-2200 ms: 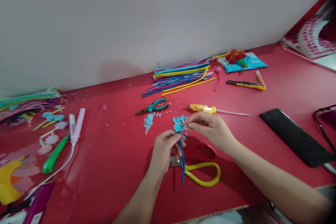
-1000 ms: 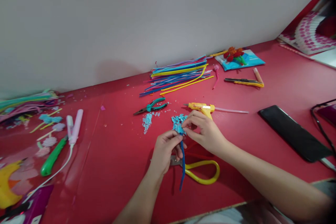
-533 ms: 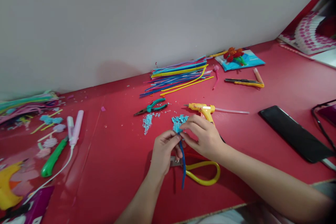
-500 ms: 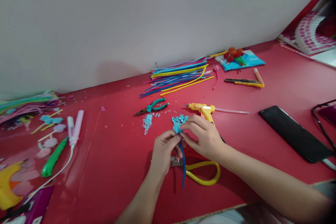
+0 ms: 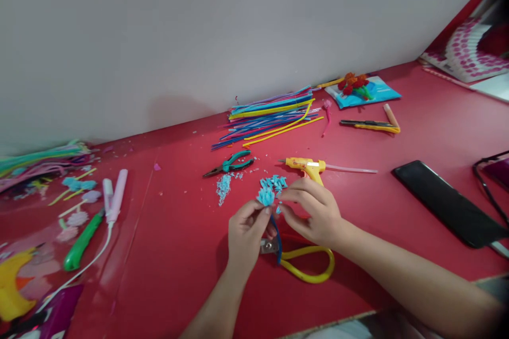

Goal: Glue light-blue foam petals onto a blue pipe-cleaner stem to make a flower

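Observation:
My left hand (image 5: 247,230) pinches a light-blue fuzzy pipe-cleaner flower (image 5: 266,196) just under its head. Its dark blue stem (image 5: 279,246) hangs down below my fingers. Close by on the right is my right hand (image 5: 312,209), its thumb and fingers apart with a gap between them, not touching the flower. Small cut light-blue pieces (image 5: 278,182) lie just behind the flower. Under the stem rest scissors with yellow handles (image 5: 318,275), their blades partly hidden by my left hand.
Behind my hands lie teal-handled pliers (image 5: 233,163), blue fuzz scraps (image 5: 223,189), a yellow glue gun (image 5: 306,165) and a pile of pipe cleaners (image 5: 274,114). To the right is a black phone (image 5: 441,201); to the left, a pink corded tool (image 5: 117,196) and a green-handled cutter (image 5: 81,243).
My right hand has moved off the flower to the right, its fingers parting. The flower has tilted and come into fuller view, and its stem has swung slightly.

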The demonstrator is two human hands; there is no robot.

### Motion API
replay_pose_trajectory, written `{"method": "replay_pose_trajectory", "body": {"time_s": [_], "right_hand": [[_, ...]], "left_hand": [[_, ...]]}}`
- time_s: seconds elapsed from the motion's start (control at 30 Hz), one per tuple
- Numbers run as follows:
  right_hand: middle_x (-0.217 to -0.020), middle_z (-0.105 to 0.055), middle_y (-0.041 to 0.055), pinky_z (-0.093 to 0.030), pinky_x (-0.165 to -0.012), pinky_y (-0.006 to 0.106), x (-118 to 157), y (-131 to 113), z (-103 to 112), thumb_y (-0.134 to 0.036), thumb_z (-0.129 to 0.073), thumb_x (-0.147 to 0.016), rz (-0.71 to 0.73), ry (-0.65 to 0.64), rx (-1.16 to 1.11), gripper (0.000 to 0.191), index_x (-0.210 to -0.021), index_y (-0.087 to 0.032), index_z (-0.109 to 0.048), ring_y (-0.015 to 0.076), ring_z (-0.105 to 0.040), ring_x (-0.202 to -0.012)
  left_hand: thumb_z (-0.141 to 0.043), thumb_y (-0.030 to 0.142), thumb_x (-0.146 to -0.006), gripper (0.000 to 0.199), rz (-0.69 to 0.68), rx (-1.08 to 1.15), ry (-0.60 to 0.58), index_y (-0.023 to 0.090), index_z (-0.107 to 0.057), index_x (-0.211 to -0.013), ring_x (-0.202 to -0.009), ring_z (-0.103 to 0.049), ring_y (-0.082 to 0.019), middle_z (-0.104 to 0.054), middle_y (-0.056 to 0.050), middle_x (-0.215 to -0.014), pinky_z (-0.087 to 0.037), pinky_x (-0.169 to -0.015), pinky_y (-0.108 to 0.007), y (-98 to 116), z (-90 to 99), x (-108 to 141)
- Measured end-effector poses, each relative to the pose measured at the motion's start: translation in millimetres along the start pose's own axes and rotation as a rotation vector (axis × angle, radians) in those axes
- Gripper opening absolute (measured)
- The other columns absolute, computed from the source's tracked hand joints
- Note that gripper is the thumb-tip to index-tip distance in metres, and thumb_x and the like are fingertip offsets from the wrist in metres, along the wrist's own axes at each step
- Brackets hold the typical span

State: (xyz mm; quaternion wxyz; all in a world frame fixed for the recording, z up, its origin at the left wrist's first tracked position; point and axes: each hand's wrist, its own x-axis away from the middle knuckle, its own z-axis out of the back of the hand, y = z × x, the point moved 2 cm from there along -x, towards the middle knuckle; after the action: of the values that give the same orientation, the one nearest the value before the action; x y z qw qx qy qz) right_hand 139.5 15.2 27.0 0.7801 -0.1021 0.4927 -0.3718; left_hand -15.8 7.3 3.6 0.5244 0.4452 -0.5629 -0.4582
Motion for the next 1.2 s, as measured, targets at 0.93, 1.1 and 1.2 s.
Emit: {"method": "replay_pose_trajectory", "body": {"time_s": [0.93, 1.1, 1.2], "right_hand": [[-0.074, -0.06, 0.0053, -0.047, -0.059, 0.028, 2.5, -12.3, 11.9, -0.01, -0.054, -0.081, 0.285, -0.01, 0.07, 0.015, -0.095, -0.013, -0.059, 0.0141, -0.052, -0.064], [-0.073, -0.06, 0.0064, -0.046, -0.058, 0.028, 0.7, -13.3, 14.9, -0.01, -0.053, -0.082, 0.322, -0.01, 0.072, 0.014, -0.094, -0.011, -0.06, 0.0142, -0.052, -0.064], [-0.073, -0.06, 0.0069, -0.046, -0.059, 0.028, 0.5, -13.6, 16.6, -0.009, -0.051, -0.083, 0.346, -0.02, 0.081, 0.016, -0.095, -0.01, -0.06, 0.0143, -0.053, -0.066]], "left_hand": [[-0.055, 0.002, -0.073, 0.018, -0.928, -0.623, 0.07, 0.018, -0.061, -0.078, -0.056, -0.061, -0.012, -0.065, -0.001, -0.065, -0.05, -0.054, -0.02, 15.5, 6.5, 17.1], [-0.055, 0.002, -0.073, 0.018, -0.888, -0.582, 0.064, 0.018, -0.061, -0.078, -0.059, -0.061, -0.012, -0.065, -0.001, -0.069, -0.051, -0.058, -0.022, 15.6, 6.0, 17.4], [-0.054, 0.001, -0.073, 0.019, -0.841, -0.54, 0.035, 0.018, -0.061, -0.078, -0.059, -0.06, -0.011, -0.064, 0.0, -0.068, -0.05, -0.058, -0.021, 14.6, 5.5, 16.5]]}}
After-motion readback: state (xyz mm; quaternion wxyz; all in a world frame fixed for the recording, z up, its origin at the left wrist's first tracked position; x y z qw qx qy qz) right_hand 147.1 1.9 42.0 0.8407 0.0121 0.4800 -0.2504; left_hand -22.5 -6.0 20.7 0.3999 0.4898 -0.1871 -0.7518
